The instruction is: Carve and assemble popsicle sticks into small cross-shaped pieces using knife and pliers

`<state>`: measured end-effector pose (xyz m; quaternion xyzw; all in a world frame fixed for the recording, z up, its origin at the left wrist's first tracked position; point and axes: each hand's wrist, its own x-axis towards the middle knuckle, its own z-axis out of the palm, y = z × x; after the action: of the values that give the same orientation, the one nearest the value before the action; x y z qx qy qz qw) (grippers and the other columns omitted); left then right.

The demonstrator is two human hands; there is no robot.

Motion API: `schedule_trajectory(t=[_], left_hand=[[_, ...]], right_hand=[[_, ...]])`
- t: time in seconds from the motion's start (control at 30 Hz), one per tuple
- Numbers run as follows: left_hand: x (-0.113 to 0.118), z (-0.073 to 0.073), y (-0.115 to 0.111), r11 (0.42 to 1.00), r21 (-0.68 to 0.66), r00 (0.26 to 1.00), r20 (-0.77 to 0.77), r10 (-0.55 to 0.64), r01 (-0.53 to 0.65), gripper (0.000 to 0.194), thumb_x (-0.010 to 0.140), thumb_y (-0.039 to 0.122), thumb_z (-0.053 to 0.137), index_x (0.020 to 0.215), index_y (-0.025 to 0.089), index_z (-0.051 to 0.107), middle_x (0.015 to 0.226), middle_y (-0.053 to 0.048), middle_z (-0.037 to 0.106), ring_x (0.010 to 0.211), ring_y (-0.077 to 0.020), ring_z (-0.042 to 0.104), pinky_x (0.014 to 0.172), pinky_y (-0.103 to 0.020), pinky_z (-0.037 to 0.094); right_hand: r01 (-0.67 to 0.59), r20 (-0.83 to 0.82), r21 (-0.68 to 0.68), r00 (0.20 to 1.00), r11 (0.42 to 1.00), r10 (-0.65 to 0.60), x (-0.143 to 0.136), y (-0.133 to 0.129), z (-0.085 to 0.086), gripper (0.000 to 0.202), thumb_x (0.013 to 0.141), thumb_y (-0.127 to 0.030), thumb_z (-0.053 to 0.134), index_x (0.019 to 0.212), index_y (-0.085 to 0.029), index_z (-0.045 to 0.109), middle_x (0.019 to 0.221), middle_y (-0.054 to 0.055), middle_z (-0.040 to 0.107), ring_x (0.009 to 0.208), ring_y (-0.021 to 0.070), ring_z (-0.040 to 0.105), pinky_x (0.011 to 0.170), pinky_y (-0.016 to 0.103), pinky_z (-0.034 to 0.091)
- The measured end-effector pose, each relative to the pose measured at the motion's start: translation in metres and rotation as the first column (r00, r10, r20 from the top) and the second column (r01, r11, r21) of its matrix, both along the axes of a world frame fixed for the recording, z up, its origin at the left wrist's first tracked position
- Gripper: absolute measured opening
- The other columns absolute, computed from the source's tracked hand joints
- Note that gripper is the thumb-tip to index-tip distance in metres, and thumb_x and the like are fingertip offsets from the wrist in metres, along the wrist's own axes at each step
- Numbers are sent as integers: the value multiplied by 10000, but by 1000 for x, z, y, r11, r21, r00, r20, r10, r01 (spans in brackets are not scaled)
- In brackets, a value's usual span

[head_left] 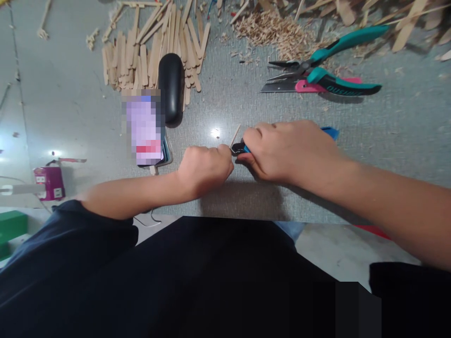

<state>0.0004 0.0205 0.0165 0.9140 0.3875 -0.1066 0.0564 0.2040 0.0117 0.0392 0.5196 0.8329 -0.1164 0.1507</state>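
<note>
My left hand (pixel 206 169) is closed, fingers curled tight around a thin wooden stick (pixel 235 136) whose free end slants up past the thumb. Closed too, my right hand (pixel 291 148) grips blue-handled pliers (pixel 238 149). Their short black jaws point left and meet the stick right beside my left fingertips; whether they bite into it I cannot tell. A blue handle end shows behind my right wrist, while the palm hides most of the tool. Both hands are low over the grey table (pixel 211 197), near its front edge.
Teal-handled long-nose pliers (pixel 310 65) lie across a pink-handled blade (pixel 282 88). Wood shavings (pixel 282 35) are heaped behind. Craft sticks (pixel 151 56) spread at back left, beside a black case (pixel 171 89) and a blurred phone (pixel 144 126). A purple box (pixel 49 183) stands far left.
</note>
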Motion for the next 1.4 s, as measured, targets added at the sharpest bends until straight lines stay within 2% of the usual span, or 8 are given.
schedule_trajectory(t=[0.27,0.43,0.7,1.0,1.13,1.27,1.33,1.4], left_hand=[[-3,-4,0,994,105,998,58,-31,25,341,1054,219,480,904,127,772,626,-131,732,529,-252,704,512,-304,219],[1,7,4,1000,21,1000,-19,16,-16,410,1102,274,430,1001,111,793,696,-153,789,578,-283,747,528,-328,261],[-1,11,5,998,-55,1000,-6,6,-7,461,1143,325,404,1052,129,812,754,-148,822,630,-289,772,536,-335,253],[-4,5,1,993,-32,991,71,-109,112,500,1164,332,368,1019,156,813,652,-107,758,522,-259,663,510,-362,166],[-4,6,2,989,-66,988,91,-123,129,478,1159,325,382,1025,151,807,638,-96,738,519,-245,638,518,-354,190],[-1,17,7,989,-148,1000,10,-7,9,404,1113,297,452,1042,138,817,716,-118,781,569,-249,654,545,-359,240],[0,23,9,980,-184,996,25,85,-79,413,1115,274,434,1054,140,820,766,-119,801,593,-238,658,575,-359,286],[0,27,9,961,-254,990,60,129,-110,438,1134,284,407,1038,160,817,763,-99,794,602,-223,650,604,-351,334]], right_hand=[[43,-14,28,999,999,-42,-5,-5,-1,513,1184,-457,390,1321,-88,719,1143,277,824,823,336,727,642,392,182],[71,-26,35,997,997,-70,-3,-6,-1,543,1169,-449,362,1346,-98,736,1138,261,831,820,334,730,635,393,185],[-3,-92,-38,996,999,-1,22,2,-3,618,1146,-607,323,1236,-235,807,1060,163,848,817,326,716,664,399,196],[-190,-210,-37,961,981,179,42,12,-7,532,1145,-583,342,1062,-270,763,937,108,802,724,283,627,654,396,209],[-227,-236,-29,948,973,214,43,13,-6,504,1154,-557,355,1046,-263,749,939,102,804,703,267,616,652,387,222],[-257,-293,-24,926,966,239,53,14,-8,477,1149,-545,377,989,-262,727,866,88,774,700,270,618,661,390,262],[-253,-337,-14,912,967,234,60,16,-8,454,1147,-518,393,963,-262,720,839,86,757,726,272,636,688,395,313],[-220,-331,2,920,975,208,63,18,-6,437,1146,-498,404,974,-255,725,860,99,763,749,278,649,718,402,347]])
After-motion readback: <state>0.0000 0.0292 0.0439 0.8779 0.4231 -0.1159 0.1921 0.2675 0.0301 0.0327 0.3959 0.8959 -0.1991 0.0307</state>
